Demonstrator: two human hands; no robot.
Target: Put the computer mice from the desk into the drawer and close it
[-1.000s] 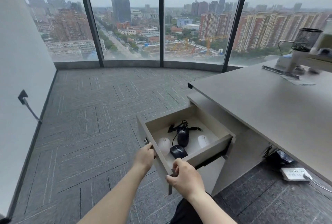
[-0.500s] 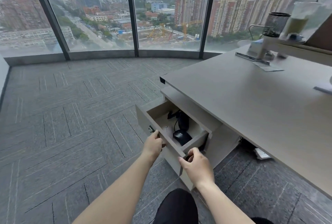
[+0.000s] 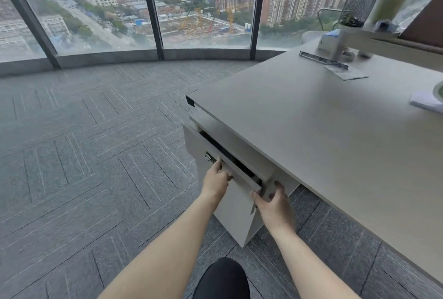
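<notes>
The floor [image 3: 84, 154] is grey carpet tile laid in a herringbone pattern with a fine ribbed texture. The desk [image 3: 323, 142] has a flat, matte, beige laminate top with a black cap at its near corner. Under it, the drawer [image 3: 230, 174] is a rectangular box in the same smooth laminate, with a small metal lock [image 3: 209, 156] on its front panel. On a raised shelf at the far end of the desk stands a cylindrical black wire-mesh cup [image 3: 358, 6].

The left hand [image 3: 215, 180] presses flat against the drawer front just beside the lock, fingers extended. The right hand [image 3: 273, 202] is curled around the drawer's right corner, thumb above, gripping it.

Compared with half a second ago, the drawer has slid most of the way in: only a narrow dark gap remains along its top edge. The computer mice, previously visible in the drawer, are now hidden inside it.
</notes>
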